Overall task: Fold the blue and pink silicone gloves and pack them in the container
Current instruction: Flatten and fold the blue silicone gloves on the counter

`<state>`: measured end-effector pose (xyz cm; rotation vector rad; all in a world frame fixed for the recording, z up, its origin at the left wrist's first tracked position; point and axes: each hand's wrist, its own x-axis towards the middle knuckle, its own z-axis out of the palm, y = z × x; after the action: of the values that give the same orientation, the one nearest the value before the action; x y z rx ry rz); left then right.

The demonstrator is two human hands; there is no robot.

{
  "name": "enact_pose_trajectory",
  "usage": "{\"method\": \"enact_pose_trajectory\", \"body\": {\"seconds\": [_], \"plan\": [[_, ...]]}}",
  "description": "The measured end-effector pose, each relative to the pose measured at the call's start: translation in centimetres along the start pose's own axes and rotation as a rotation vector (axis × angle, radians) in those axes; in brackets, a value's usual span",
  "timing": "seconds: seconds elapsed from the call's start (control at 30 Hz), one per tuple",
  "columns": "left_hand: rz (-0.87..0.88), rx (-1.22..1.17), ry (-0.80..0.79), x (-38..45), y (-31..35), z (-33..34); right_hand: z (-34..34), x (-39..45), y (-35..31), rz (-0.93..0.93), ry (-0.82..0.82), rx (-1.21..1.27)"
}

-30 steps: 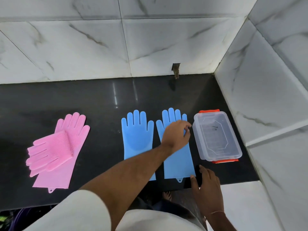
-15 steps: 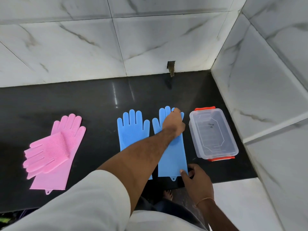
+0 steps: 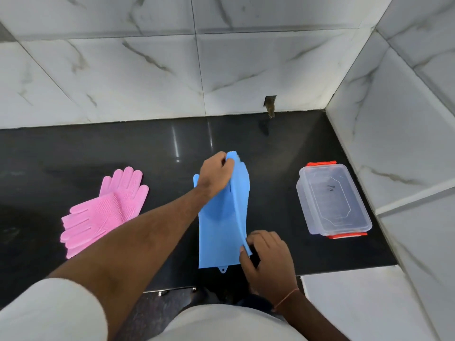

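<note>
Hands hold one blue glove (image 3: 236, 193) over the other on the black counter (image 3: 98, 153), left hand (image 3: 215, 174) pinching its far finger end, right hand (image 3: 267, 260) pinching its near cuff, long way running near to far, lidded container (image 3: 332, 200) well right, pink gloves (image 3: 108, 207) left.

Bright, even light fills the corner. Pale vertical glare streaks the black countertop (image 3: 157, 153) toward twelve o'clock. Wide-angle bowing bends the marble wall tiles (image 3: 123, 77) at the edges; the sleeve (image 3: 49, 313) at seven o'clock blurs.
</note>
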<state>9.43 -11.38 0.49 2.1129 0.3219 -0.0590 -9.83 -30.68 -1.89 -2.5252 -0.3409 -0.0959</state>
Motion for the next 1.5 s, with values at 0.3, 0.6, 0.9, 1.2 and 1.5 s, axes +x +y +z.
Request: {"method": "enact_pose_trajectory", "body": {"seconds": [0.3,0.6,0.9,1.2,1.5], "plan": [[-0.320,0.051,-0.107,-1.0,-8.6,-7.5,3.5,0.4,-3.7,-0.286,-0.097,-0.228],[-0.303,-0.030,-0.128,-0.9,-10.9,-7.8,5.2,-0.8,-5.2,-0.372,-0.137,-0.381],[-0.293,-0.147,-0.038,-1.6,-11.6,-7.7,5.5,-1.2,-5.1,-0.374,-0.230,-0.384],[-0.322,-0.226,-0.017,-8.3,-13.2,-5.7,4.7,0.6,-1.3,0.329,-0.159,0.034],[-0.308,-0.276,0.016,-10.2,-13.2,-4.9,4.3,3.6,-0.5,0.500,-0.266,0.073]]}}
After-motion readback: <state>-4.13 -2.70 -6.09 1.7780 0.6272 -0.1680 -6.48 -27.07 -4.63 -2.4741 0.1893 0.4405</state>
